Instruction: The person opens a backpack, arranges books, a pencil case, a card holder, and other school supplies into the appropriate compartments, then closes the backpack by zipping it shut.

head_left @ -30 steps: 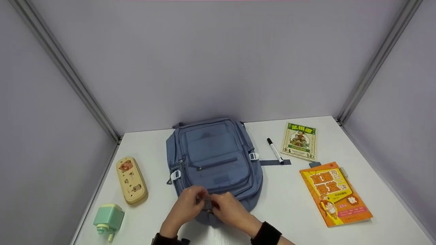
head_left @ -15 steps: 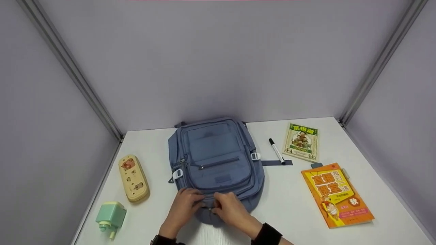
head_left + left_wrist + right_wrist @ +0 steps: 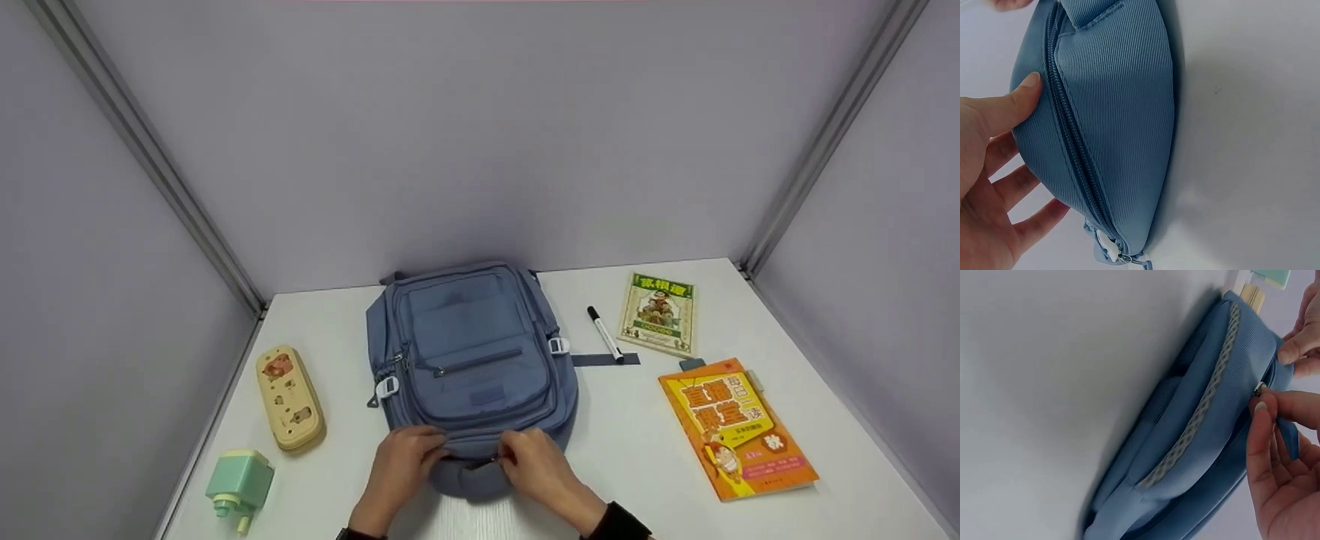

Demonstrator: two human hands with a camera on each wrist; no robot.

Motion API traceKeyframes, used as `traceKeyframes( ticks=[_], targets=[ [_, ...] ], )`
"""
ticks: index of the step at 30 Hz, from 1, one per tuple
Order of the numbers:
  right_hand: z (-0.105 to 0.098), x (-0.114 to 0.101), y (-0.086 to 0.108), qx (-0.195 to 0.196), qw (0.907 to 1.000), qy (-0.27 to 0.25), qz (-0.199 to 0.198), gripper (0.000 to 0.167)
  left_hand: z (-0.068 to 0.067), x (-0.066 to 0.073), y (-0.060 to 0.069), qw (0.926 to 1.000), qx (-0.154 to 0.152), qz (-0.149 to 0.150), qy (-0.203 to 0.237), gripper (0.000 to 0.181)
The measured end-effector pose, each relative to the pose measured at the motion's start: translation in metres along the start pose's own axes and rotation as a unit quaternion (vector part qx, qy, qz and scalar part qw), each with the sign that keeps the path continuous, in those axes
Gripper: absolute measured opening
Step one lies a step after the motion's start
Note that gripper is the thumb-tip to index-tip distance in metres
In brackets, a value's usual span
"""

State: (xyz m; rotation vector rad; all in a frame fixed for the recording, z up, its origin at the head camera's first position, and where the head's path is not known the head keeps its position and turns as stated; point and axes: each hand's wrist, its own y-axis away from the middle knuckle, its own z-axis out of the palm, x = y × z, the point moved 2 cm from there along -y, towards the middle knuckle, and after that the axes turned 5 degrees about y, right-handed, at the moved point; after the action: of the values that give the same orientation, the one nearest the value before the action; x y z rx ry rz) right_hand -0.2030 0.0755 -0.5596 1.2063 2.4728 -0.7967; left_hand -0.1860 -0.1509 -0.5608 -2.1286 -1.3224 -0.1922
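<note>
A blue backpack (image 3: pixel 472 315) lies flat on the table, its near end between the two hands. My left hand (image 3: pixel 403 466) holds the fabric at that end, with its thumb (image 3: pixel 1019 104) on top beside a zipper (image 3: pixel 1075 132) and the other fingers behind. To its right, my right hand (image 3: pixel 538 466) pinches a zipper pull (image 3: pixel 1260 388) between thumb and forefinger. Below the pull in the right wrist view, the zipper's edges stand apart. A fabric tab (image 3: pixel 1289 439) hangs by the right fingers.
On the left lie a yellow pencil case (image 3: pixel 291 397) and a green pencil sharpener (image 3: pixel 240 480). On the right are a black-capped marker (image 3: pixel 604 334), a small green book (image 3: pixel 658 313) and an orange book (image 3: pixel 739 431). A blue strap (image 3: pixel 600 360) extends toward the marker. Walls stand around the table.
From near the middle, my right hand has moved right along the backpack's near end. My left hand has shifted from the centre onto the fabric at left, so the hands are farther apart.
</note>
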Motion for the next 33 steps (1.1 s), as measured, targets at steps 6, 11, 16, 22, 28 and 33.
traceKeyframes(
  ticks=[6, 11, 16, 22, 28, 33],
  targets=[
    [-0.014, 0.023, 0.007, 0.019, 0.9994, 0.013, 0.024, 0.021, -0.002, 0.003, 0.003, 0.9999, -0.001, -0.012, 0.005, 0.012],
    [-0.026, 0.043, 0.011, 0.021, 0.9977, 0.032, 0.055, 0.022, -0.001, 0.004, 0.006, 0.9997, -0.004, -0.023, 0.007, 0.010],
    [-0.033, 0.053, 0.013, -0.011, 0.9954, 0.026, 0.092, 0.017, -0.001, 0.007, 0.004, 0.9997, -0.011, -0.023, 0.004, 0.011],
    [-0.032, 0.052, 0.013, -0.042, 0.9923, 0.044, 0.108, 0.017, 0.004, 0.020, -0.006, 0.9994, -0.036, -0.004, 0.003, 0.015],
    [-0.033, 0.043, 0.008, -0.015, 0.9936, 0.061, 0.094, 0.013, 0.021, 0.041, -0.024, 0.9974, -0.063, 0.026, -0.022, 0.027],
    [-0.033, 0.035, 0.006, 0.013, 0.9949, 0.060, 0.079, 0.014, 0.035, 0.056, -0.041, 0.9964, -0.040, 0.049, -0.056, 0.026]
  ],
)
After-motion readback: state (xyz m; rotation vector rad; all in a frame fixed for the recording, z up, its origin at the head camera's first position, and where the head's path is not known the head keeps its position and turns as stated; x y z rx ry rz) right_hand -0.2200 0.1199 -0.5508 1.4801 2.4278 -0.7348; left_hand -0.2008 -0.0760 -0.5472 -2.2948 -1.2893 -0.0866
